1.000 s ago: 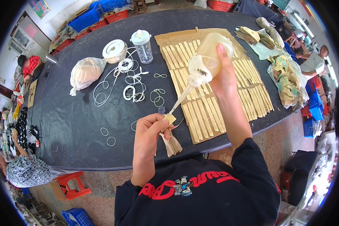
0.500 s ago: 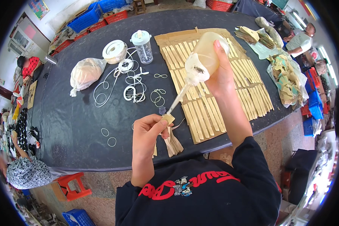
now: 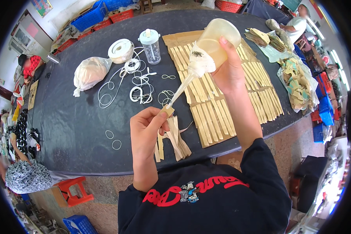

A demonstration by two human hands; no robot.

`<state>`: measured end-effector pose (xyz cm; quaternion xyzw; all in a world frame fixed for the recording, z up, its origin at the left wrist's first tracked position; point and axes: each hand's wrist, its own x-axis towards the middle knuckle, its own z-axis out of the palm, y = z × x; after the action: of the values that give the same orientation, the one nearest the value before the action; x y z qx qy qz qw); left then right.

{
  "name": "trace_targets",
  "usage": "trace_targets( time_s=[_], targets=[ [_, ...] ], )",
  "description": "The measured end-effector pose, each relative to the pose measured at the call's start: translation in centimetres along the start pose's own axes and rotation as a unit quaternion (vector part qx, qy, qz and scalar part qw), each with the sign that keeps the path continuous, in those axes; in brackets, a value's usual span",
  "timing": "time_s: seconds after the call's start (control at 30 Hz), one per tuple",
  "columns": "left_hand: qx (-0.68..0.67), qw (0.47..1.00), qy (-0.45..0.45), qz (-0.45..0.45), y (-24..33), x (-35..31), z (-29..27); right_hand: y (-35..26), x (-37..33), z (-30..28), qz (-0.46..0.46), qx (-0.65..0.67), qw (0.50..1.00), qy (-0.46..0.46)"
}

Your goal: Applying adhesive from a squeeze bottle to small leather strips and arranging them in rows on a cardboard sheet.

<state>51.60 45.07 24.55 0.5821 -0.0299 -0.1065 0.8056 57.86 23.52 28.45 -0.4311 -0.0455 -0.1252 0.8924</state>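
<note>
My right hand (image 3: 229, 70) is wrapped round a translucent squeeze bottle (image 3: 223, 32), tilted with its long nozzle pointing down to the left. Whitish material wraps the bottle's neck. The nozzle tip meets a small tan strip (image 3: 167, 110), pinched between thumb and fingers of my left hand (image 3: 146, 128). Below that hand, a fanned bundle of tan strips (image 3: 179, 145) lies on the dark table (image 3: 82, 136). Right of it, a cardboard sheet (image 3: 179, 38) carries rows of pale tan strips.
Left of the cardboard are a lidded clear cup (image 3: 151, 50), a coiled white cable (image 3: 105, 99), a white round container (image 3: 120, 50), a tied plastic bag (image 3: 90, 74) and rubber bands (image 3: 116, 144). Bags of tan pieces (image 3: 296, 84) lie at the right edge. Other people sit nearby.
My left hand and the strip have moved left and slightly up, exposing more of the bundle. The bottle has shifted up, its nozzle tip following the strip. A person at far right has leaned away.
</note>
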Motion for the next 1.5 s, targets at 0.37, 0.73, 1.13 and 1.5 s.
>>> trace_targets(
  time_s=[0.37,0.73,1.13,1.5],
  targets=[
    [0.001,1.000,-0.023,0.000,0.4,-0.7,-0.6,1.1,0.3,1.0,-0.025,-0.079,0.996,0.026],
    [-0.024,0.999,-0.029,0.009,0.5,-0.9,-2.2,1.5,-0.3,1.7,-0.008,-0.054,0.999,-0.002],
    [-0.061,0.997,-0.046,-0.020,-0.2,1.5,-4.3,1.8,-3.9,-1.0,0.114,-0.037,0.992,0.032],
    [-0.155,0.963,-0.147,-0.163,-8.2,10.2,4.6,1.4,-7.1,-8.6,0.189,0.082,0.978,0.027]
  ],
)
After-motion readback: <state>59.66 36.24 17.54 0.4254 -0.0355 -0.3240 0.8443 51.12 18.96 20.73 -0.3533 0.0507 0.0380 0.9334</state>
